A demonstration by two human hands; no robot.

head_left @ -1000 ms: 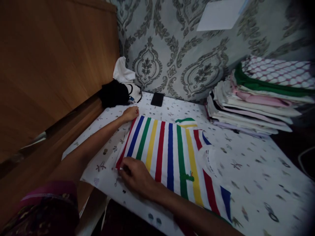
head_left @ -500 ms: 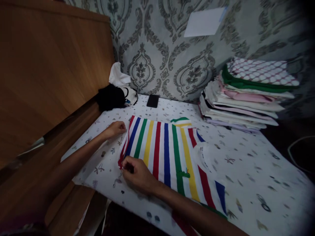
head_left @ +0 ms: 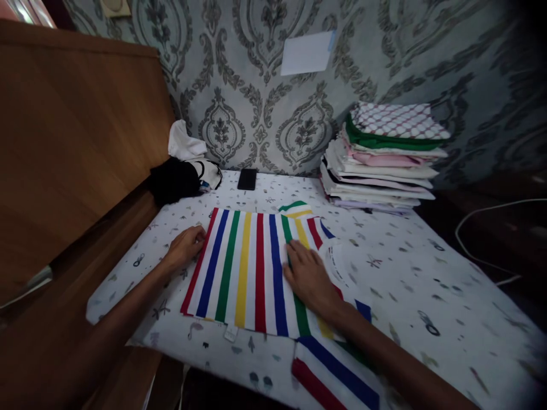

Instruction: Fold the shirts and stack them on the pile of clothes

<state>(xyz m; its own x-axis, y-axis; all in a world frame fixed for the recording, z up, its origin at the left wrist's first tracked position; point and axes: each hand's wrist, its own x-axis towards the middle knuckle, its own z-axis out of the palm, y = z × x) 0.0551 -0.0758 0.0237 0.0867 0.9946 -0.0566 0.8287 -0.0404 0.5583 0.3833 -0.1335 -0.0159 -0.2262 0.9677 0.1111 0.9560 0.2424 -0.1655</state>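
A striped T-shirt (head_left: 248,273) in red, blue, green, yellow and white lies spread on a patterned white sheet, its neckline to the right. My left hand (head_left: 187,245) is at the hem on the left, with curled fingers closed at the red edge; the fingertips are partly hidden. Lying flat on the chest of the shirt, near the collar, is my right hand (head_left: 310,276), fingers stretched out. The near sleeve (head_left: 333,370) extends toward me, partly behind my right forearm. A small white tag (head_left: 231,332) sticks out from the near side.
A tall stack of folded clothes (head_left: 380,165) stands at the back right against the wall. A dark flat phone-like object (head_left: 247,179) lies at the back. Black and white cloth items (head_left: 179,179) are heaped beside the wooden panel (head_left: 85,142) on the left.
My right hand has moved from the hem's near corner to the shirt's chest and opened flat. The hem side now lies straighter, and my left hand has come up to it. The view has shifted right.
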